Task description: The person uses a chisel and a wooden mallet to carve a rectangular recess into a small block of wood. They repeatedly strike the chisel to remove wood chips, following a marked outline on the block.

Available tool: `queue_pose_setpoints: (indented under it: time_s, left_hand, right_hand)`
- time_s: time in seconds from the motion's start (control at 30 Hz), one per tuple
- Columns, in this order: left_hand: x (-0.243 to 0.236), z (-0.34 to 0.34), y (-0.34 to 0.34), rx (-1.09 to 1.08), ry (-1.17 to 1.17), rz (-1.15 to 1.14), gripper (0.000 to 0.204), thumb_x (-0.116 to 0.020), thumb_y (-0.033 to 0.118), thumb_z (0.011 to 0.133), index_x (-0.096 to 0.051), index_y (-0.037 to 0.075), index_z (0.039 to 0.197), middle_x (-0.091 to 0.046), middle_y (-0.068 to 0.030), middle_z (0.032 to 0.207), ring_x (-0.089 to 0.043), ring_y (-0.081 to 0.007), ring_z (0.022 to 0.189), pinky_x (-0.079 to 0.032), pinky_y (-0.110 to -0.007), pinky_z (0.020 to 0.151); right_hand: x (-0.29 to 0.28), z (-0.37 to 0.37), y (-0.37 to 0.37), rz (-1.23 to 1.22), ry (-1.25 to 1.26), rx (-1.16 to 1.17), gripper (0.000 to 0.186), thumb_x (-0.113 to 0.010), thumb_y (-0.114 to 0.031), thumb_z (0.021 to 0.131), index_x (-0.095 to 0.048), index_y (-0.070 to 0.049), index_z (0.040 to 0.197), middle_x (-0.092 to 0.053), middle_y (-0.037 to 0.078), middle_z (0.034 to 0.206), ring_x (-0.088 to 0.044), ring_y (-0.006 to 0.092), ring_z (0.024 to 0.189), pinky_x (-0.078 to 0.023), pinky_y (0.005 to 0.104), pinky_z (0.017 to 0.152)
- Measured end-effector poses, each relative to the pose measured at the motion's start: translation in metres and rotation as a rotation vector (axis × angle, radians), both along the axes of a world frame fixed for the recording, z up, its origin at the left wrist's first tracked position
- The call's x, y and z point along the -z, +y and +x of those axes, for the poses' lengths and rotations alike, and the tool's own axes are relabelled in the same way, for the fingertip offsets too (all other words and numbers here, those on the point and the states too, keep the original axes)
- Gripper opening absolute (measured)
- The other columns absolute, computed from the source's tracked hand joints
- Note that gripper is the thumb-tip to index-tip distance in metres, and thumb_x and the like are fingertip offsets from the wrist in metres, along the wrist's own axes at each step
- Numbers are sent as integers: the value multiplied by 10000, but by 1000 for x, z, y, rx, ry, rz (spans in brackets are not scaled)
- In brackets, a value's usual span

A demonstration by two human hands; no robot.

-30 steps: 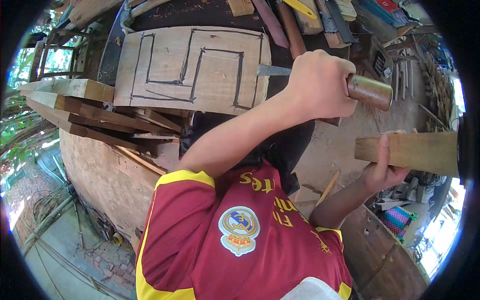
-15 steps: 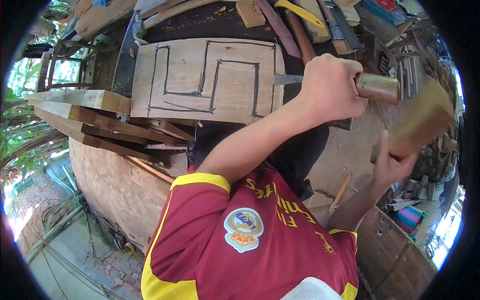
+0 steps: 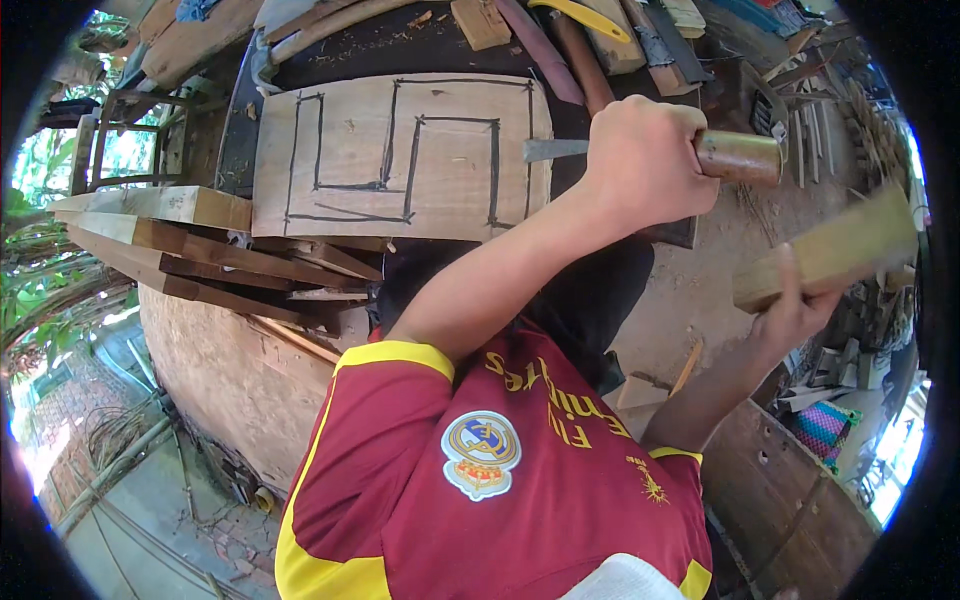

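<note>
A pale wooden board [image 3: 360,150] with black hand-drawn angular lines lies on the dark work surface. My left hand [image 3: 645,160] is closed around a chisel, its cylindrical handle [image 3: 740,157] sticking out to the right and its flat metal blade [image 3: 550,150] reaching over the board's right edge; whether the edge touches the wood I cannot tell. Off to the lower right, my right hand [image 3: 795,310] grips a long wooden block [image 3: 840,250], held raised beside the work surface and slightly blurred.
Along the back of the dark surface [image 3: 365,50] lie wood offcuts, handled tools and a yellow-handled item [image 3: 580,20]. Stacked angled boards [image 3: 170,235] stick out at the left. Lumber scraps and a woven multicoloured item [image 3: 825,430] are at the right, near a brown panel [image 3: 785,500].
My right hand has swung the wooden block upward from a level position to a tilted one. My left hand and the chisel have stayed about the same over the board.
</note>
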State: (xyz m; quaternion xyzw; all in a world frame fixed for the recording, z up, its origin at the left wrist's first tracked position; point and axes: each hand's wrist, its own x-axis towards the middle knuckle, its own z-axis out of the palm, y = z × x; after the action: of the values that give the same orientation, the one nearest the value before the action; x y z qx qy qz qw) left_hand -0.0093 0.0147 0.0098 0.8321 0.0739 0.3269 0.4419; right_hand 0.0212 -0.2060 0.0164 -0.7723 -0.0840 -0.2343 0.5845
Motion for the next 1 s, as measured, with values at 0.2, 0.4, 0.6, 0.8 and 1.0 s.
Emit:
queue_pose_setpoints:
  time_s: [0.2, 0.4, 0.6, 0.8, 1.0]
  left_hand:
    - [2, 0, -5, 21, 62, 12, 166, -664, 180, 519, -584, 52, 588, -530, -160, 536, -558, -366, 559, -472, -398, 520]
    - [-5, 1, -5, -27, 13, -13, 164, -678, 186, 538, -590, 59, 592, -544, -153, 548, -567, -359, 564, -475, -397, 524]
    - [-1, 1, -6, -11, -11, 4, 157, -678, 190, 540, -601, 68, 602, -551, -145, 550, -575, -349, 563, -479, -391, 520]
    - [-4, 0, -3, -14, -7, 33, 158, -671, 197, 531, -603, 75, 606, -558, -137, 552, -579, -345, 561, -478, -394, 514]
    - [-4, -3, -4, -10, 24, 41, 152, -670, 194, 540, -596, 75, 598, -557, -138, 552, -577, -345, 561, -480, -392, 517]
  right_hand:
    - [16, -8, 14, 255, 3, 77, 505, -669, 59, 718, -456, -4, 1172, -554, 103, 1075, -559, 195, 935, -483, 335, 807]
    - [23, -32, 27, 71, -74, -73, 578, -721, 47, 678, -445, 31, 1185, -553, 115, 1064, -553, 192, 939, -458, 333, 838]
    - [29, -37, 15, 103, 69, -49, 681, -760, -25, 673, -396, 30, 1246, -506, 132, 1125, -520, 207, 991, -443, 337, 867]
    - [36, -40, 5, 48, 35, -14, 665, -763, -17, 661, -416, 23, 1226, -509, 124, 1121, -517, 221, 1004, -436, 346, 877]
    - [36, -44, 5, 20, 47, 0, 693, -769, -22, 655, -412, 24, 1248, -503, 127, 1144, -515, 215, 1014, -430, 344, 886]
